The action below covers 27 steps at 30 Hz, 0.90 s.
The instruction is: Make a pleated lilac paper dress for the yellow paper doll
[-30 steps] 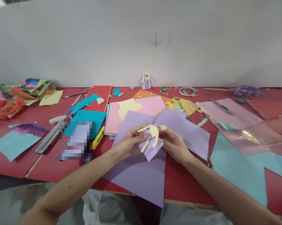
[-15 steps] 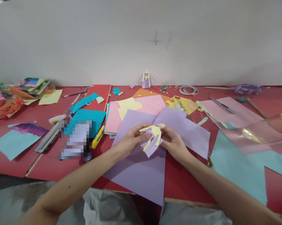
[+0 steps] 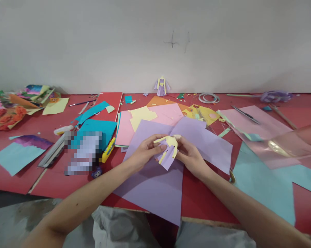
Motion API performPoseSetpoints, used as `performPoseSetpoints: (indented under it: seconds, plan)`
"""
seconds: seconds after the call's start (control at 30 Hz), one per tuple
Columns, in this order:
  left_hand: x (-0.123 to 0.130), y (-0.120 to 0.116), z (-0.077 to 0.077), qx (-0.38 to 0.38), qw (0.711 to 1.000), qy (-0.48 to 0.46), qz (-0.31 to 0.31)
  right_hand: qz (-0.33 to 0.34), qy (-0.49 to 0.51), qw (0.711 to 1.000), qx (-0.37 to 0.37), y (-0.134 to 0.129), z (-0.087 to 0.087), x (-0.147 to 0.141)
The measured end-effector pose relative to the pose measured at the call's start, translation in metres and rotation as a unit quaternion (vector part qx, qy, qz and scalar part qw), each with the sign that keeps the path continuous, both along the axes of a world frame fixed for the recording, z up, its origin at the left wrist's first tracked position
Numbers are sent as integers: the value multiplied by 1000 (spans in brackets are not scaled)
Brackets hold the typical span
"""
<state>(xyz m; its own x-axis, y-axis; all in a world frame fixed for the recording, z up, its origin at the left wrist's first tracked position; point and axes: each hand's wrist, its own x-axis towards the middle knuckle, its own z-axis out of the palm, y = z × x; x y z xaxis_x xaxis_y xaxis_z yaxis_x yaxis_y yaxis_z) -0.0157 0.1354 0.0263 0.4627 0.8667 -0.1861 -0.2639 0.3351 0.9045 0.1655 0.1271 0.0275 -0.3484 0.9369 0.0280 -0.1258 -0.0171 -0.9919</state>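
Between my two hands is a small folded paper dress (image 3: 169, 151), pale yellow at the shoulders and along its strips, purple below. My left hand (image 3: 149, 150) is closed on its left side, with the thumb lying across the front. Closed at its right edge is my right hand (image 3: 190, 153), thumb below and fingers partly hidden behind the paper. Under the hands lies a large purple sheet (image 3: 155, 193), with another purple sheet (image 3: 209, 141) to the right. A similar finished-looking purple and yellow paper dress (image 3: 161, 86) stands against the wall.
A yellow utility knife (image 3: 108, 150), a metal ruler (image 3: 53, 151) and a blurred-out flat object (image 3: 84, 151) lie at left. Pink paper (image 3: 256, 120), a pen-like craft knife (image 3: 246, 114) and light-blue paper (image 3: 261, 189) are at right. Yellow scraps (image 3: 203, 115) and coiled tubing (image 3: 208, 98) lie farther back.
The paper dress has turned slightly, its lower tip swinging to the right and up. Both hands keep their hold and have barely moved.
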Motion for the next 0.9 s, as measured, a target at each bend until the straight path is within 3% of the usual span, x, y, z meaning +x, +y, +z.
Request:
performPoseSetpoints:
  seconds: [0.9]
  plan:
    - [0,3,-4,12,1000,11,-4,11,6,1000,-18,0,1,-2]
